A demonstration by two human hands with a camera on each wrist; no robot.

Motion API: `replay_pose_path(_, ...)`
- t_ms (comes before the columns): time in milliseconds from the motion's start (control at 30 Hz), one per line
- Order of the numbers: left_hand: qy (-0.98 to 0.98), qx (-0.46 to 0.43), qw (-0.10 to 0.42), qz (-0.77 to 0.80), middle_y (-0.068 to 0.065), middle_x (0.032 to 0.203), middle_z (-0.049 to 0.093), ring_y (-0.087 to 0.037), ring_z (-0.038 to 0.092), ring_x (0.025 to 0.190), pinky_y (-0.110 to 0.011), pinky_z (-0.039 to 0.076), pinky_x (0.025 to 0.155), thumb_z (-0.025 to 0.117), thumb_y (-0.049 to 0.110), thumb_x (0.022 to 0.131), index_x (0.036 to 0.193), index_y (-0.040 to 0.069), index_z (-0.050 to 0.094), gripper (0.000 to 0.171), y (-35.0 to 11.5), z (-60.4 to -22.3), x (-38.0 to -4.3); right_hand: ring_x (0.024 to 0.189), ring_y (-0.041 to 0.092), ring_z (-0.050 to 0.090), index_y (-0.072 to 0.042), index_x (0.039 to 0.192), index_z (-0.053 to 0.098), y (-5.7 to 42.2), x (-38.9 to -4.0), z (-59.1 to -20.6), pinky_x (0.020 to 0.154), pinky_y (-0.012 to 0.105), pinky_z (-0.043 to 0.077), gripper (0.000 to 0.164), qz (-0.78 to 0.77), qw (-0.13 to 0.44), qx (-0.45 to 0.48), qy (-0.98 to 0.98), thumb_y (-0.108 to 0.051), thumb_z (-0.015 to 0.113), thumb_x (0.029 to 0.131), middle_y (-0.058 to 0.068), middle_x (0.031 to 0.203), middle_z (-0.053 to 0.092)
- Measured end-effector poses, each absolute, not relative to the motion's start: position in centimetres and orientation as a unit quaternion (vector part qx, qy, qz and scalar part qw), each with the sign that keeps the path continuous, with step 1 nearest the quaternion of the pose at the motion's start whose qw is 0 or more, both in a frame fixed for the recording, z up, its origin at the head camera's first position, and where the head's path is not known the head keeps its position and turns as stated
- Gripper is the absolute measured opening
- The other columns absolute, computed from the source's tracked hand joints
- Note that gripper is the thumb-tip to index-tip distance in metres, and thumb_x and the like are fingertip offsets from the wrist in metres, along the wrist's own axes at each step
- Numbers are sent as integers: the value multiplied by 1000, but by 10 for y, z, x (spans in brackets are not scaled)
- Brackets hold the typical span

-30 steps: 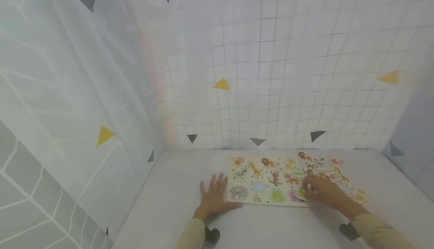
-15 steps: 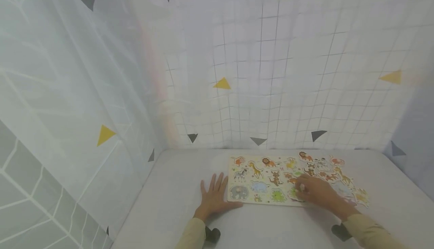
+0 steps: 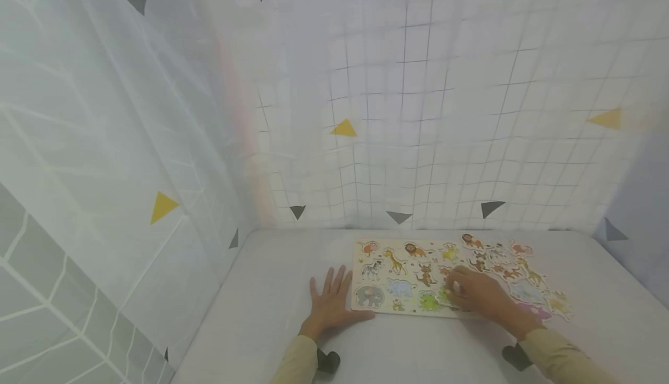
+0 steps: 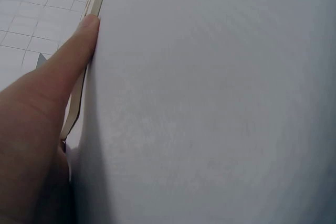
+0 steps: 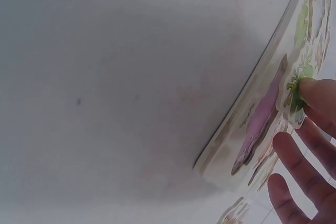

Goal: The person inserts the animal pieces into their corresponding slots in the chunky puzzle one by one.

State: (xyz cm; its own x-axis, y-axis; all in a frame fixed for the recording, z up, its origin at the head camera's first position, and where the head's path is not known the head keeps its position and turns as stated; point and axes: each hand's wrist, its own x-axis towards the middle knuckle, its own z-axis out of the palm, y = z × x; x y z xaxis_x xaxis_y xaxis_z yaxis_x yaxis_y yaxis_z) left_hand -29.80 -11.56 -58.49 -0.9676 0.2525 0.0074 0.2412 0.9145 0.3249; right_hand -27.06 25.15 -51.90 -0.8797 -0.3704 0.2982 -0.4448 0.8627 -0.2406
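An animal puzzle board (image 3: 418, 315) lies on the white table. My right hand (image 3: 483, 295) is over its right part and pinches a green animal puzzle piece (image 5: 294, 92), which looks like a frog, between thumb and fingers. In the right wrist view the piece is close above the board beside a purple animal picture (image 5: 262, 113). A green frog picture (image 3: 429, 301) shows just left of that hand. My left hand (image 3: 329, 308) rests on the table at the board's left end, fingers spread, thumb along the front edge. An elephant (image 3: 369, 296) shows near it.
Several loose animal pieces lie at the board's right end, among them a lion (image 3: 471, 240), a giraffe (image 3: 532, 272), a pink monkey (image 3: 521, 248) and a purple piece (image 3: 535, 311). A patterned curtain (image 3: 407, 111) hangs behind the table.
My right hand has moved left over the board with the green puzzle piece, baring more loose pieces at the right. The left hand has stayed in place.
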Motion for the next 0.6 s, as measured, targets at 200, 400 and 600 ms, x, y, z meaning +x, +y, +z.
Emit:
replay_pose_path(200,977,128,14,167,3,177,10,-30,4,165,-74,-7,125,54,97,69,166,27,19,124,-115,-584,-298,68,-5,50,-27,85,64,245,-273,-519,57,16,45,20,152,119,212,-958,-20,82,85,0,105,73)
replay_pose_path(400,978,129,16,165,1,177,11,-31,4,165,-74,-7,125,55,96,69,166,26,19,125,-116,-583,-297,67,-4,49,-27,85,59,237,-275,-519,56,16,44,22,165,92,202,-961,-21,80,87,-11,88,64)
replay_pose_path(600,974,135,23,179,-2,176,12,-34,5,164,-74,-8,125,55,95,71,166,22,20,124,-116,-574,-292,66,-5,48,-27,87,62,229,-272,-520,55,16,43,20,190,98,211,-954,-17,80,86,-13,87,64)
